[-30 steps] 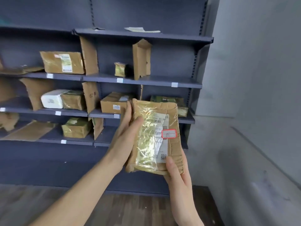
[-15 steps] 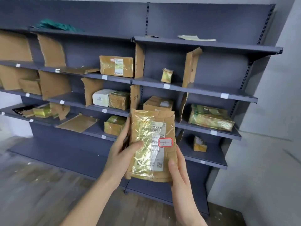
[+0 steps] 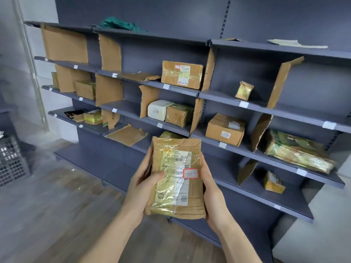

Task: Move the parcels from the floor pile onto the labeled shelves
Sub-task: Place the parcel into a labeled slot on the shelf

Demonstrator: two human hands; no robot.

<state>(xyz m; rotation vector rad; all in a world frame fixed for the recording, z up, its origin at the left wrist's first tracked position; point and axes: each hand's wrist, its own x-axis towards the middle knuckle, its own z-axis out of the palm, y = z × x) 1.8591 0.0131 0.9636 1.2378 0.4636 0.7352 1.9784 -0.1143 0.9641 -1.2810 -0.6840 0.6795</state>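
I hold a flat brown cardboard parcel (image 3: 176, 179) upright in front of me, wrapped in yellowish tape with a white shipping label and a red-bordered sticker reading 06. My left hand (image 3: 140, 185) grips its left edge with the thumb across the front. My right hand (image 3: 212, 190) grips its right edge. Behind it stands the dark blue shelf unit (image 3: 266, 111) with small white labels on the shelf fronts and cardboard dividers (image 3: 283, 80) between bays.
Parcels sit on the shelves: a taped box (image 3: 182, 74), a white box (image 3: 158, 111), a box marked 3448 (image 3: 225, 130), a green-yellow bundle (image 3: 298, 150). A dark plastic crate (image 3: 11, 160) stands at left on the wooden floor (image 3: 57, 205).
The view has swung left and back, showing more of the shelf unit's left bays. My right hand has shifted from the parcel's bottom up to its right edge; the left keeps its grip.
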